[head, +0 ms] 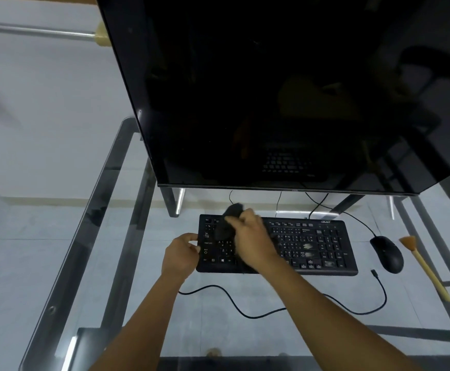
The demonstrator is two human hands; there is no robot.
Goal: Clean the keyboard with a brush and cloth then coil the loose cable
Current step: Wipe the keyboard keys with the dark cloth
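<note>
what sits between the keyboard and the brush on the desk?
In the head view, a black mouse lies on the glass between the keyboard and the brush, apart from both.

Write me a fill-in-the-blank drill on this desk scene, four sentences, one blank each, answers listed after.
1. The right hand holds a dark ____ over the keyboard.
2. The left hand holds the keyboard's ____ end.
3. The brush lies on the glass desk, to the right of the ____.
4. The loose cable lies on the glass, ____ the keyboard and the person.

Missing words: cloth; left; mouse; between
</note>
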